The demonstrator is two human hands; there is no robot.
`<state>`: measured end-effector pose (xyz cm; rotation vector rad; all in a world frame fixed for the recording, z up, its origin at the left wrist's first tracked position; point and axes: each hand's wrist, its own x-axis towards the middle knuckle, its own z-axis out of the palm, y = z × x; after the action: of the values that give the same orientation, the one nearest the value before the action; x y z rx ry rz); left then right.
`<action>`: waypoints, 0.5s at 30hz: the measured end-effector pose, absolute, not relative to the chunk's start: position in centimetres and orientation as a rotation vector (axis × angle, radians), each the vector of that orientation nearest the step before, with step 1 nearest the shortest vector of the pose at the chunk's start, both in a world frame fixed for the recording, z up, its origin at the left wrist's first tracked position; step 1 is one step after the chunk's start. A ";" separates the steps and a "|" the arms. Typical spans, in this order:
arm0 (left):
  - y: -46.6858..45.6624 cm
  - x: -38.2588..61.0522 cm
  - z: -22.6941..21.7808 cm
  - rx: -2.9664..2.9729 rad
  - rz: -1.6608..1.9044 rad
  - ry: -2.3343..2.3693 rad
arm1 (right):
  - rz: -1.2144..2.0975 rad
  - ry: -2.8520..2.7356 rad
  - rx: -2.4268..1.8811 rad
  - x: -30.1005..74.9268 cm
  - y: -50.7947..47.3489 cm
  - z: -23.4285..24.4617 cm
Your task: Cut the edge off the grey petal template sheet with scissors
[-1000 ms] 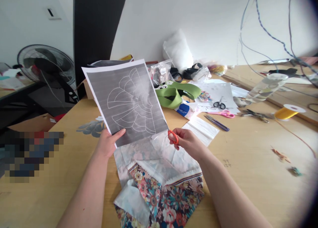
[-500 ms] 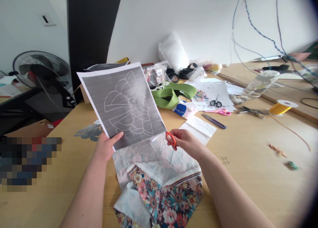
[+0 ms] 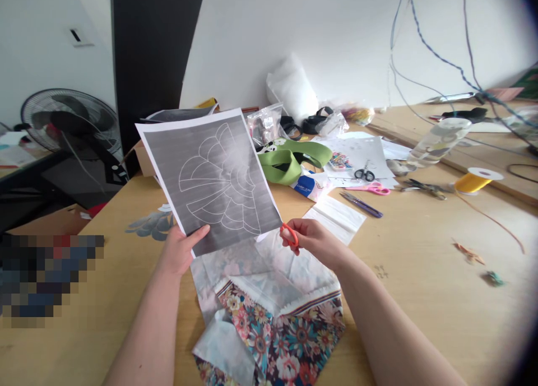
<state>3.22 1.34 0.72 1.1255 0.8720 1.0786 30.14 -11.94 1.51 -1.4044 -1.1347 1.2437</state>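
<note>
My left hand grips the lower left edge of a paper sheet, thumb on the front. The sheet is dark grey with a white border, printed with a white-lined, scalloped fan shape. In my right hand is a pair of scissors with orange handles, at the sheet's lower right corner. The blades are mostly hidden by the paper. A strip of paper curls loose along the bottom edge beside them. Below both hands lies a floral fabric, partly turned to its pale reverse side.
Behind the sheet are a green strap, small black scissors, pink scissors and a purple-grey cutter. To the right lie snips, a yellow thread spool and a clear bottle. A fan stands at left.
The paper sheet has tilted slightly, its top edge shifting a little right and down. Both hands keep their holds at nearly the same places.
</note>
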 end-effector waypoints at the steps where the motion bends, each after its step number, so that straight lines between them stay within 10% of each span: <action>1: 1.3 3.2 0.7 1.119 1.078 0.876 | 1.242 -1.134 -1.402 30.1 -11.9 1.5; 15: 1.2 3.4 0.7 1.134 1.083 0.873 | 1.201 -1.114 -1.385 30.0 -11.8 1.2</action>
<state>3.37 1.20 0.73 1.1336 0.8734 1.0826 30.02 -11.84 1.15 -1.3852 -1.1138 1.2009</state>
